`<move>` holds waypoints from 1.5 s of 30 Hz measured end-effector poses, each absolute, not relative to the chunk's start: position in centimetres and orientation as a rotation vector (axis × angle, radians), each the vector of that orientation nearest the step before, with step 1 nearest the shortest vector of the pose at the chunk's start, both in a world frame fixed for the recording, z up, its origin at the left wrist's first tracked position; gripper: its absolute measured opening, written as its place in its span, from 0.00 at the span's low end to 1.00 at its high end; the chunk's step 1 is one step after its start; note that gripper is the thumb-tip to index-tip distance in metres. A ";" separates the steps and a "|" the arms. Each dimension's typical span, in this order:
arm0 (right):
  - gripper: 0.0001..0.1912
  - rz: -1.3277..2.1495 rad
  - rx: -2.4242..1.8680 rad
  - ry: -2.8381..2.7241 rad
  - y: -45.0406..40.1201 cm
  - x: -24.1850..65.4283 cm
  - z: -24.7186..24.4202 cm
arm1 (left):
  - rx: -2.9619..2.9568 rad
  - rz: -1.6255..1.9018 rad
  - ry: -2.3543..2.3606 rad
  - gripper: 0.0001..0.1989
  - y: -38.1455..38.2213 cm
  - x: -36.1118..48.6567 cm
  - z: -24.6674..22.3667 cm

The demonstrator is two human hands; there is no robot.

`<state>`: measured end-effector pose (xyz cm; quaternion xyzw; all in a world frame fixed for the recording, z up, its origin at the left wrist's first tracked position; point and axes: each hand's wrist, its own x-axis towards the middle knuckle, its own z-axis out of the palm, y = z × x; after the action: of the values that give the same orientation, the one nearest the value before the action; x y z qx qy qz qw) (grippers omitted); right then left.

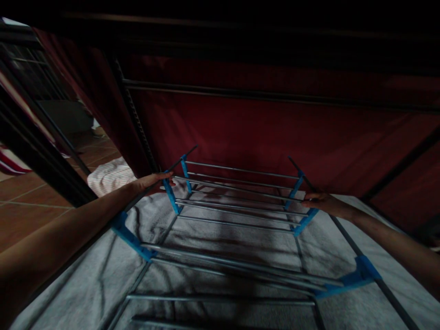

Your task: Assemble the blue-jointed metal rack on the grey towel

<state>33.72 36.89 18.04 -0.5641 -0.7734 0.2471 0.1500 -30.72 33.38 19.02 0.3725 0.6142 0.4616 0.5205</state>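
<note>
A rack of thin grey metal tubes joined by blue plastic brackets spreads out in front of me. My left hand grips a blue bracket on its left side, with thumb and fingers closed about the upper end. Opposite it, my right hand is closed on the matching right bracket, where a cross tube meets the side pole. Nearer to me sit another left bracket and another right bracket. Several cross tubes run between the two sides.
A grey blanket lies rumpled under the rack. Close behind stands a dark metal frame hung with dark red cloth. At left are a dark slanting post, tiled floor and a pale striped cloth.
</note>
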 end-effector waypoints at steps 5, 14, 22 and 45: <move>0.33 0.767 -1.558 -2.222 36.7 33.4 18.3 | 0.909 1.054 1.519 0.25 33.7 -30.7 19.2; 0.33 0.757 -1.581 -2.212 36.6 33.3 18.5 | 0.934 1.000 1.544 0.25 34.3 -31.1 19.2; 0.32 0.712 -1.608 -2.204 36.6 33.2 18.5 | 0.886 1.012 1.512 0.22 34.5 -31.2 19.1; 0.27 0.754 -1.552 -2.090 36.4 33.2 17.8 | 0.924 1.007 1.561 0.25 34.3 -30.4 19.6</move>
<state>33.19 36.42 17.79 -0.5593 -0.7534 0.2717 0.2141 -30.39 34.27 19.56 0.3834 0.6478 0.4179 0.5086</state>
